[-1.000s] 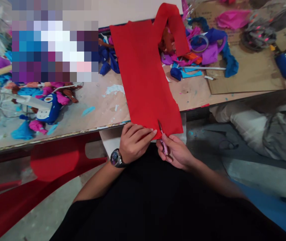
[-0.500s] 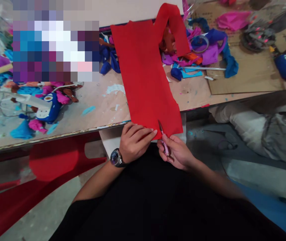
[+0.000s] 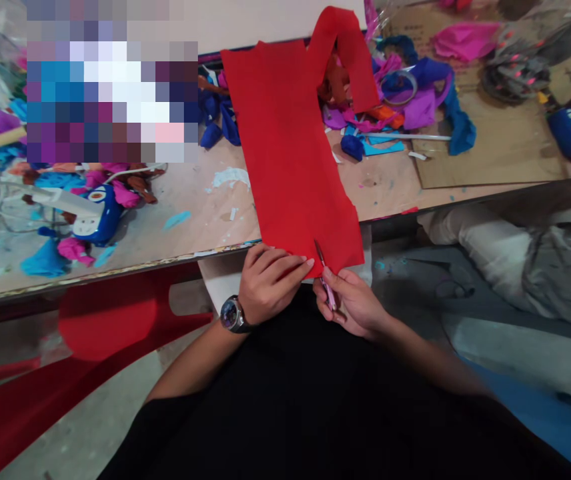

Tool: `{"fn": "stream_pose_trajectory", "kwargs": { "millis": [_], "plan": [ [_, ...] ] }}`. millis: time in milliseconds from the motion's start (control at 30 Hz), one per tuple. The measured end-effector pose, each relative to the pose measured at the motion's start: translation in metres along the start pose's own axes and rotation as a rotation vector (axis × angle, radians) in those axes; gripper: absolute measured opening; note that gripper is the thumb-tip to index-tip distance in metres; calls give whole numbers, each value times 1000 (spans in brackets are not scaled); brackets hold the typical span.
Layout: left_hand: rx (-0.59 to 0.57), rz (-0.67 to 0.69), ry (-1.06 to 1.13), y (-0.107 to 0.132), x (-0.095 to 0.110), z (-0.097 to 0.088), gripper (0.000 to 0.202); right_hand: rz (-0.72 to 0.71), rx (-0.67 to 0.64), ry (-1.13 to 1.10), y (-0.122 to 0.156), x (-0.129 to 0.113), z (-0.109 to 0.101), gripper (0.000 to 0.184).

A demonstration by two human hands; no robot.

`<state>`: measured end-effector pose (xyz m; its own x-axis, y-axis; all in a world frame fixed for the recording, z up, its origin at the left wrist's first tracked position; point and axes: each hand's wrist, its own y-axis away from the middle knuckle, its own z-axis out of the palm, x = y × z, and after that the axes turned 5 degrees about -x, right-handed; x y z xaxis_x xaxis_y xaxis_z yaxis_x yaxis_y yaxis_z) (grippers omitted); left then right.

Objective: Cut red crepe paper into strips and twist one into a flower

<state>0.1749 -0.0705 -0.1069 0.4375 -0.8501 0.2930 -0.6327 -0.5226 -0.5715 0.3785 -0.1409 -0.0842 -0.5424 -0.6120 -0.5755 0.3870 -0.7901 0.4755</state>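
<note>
The left hand (image 3: pixel 268 280), wearing a dark wristwatch (image 3: pixel 230 315), lies flat with fingers spread on the near edge of a long red paper sheet (image 3: pixel 290 153). This sheet runs away from both hands across the worn wooden counter (image 3: pixel 185 213). Just beside it, the right hand (image 3: pixel 350 303) is closed around small pink-handled scissors (image 3: pixel 324 273), blades in the sheet's edge.

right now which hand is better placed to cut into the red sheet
Right: the right hand holds the scissors, blades at the near edge of the red sheet; the left hand pins it.

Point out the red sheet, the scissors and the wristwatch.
red sheet (image 3: pixel 290 147), head view, flat middle lying on the table.
scissors (image 3: pixel 320 253), head view, blade at the sheet's near edge.
wristwatch (image 3: pixel 230 315), head view, dial on the left wrist.
</note>
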Motion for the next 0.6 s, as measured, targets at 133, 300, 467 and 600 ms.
{"fn": "stream_pose_trajectory", "kwargs": {
  "millis": [133,300,467,600],
  "plan": [
    [13,15,-12,-1,0,0,44,-7,4,-7,0,0,1,51],
    [12,16,-13,-2,1,-1,44,-1,-16,2,0,-3,4,51],
    [11,18,-19,-1,2,-1,44,-4,-25,8,0,-2,3,51],
    [13,24,-17,0,3,-2,42,-16,7,4,-1,-1,1,51]
  ]
}}
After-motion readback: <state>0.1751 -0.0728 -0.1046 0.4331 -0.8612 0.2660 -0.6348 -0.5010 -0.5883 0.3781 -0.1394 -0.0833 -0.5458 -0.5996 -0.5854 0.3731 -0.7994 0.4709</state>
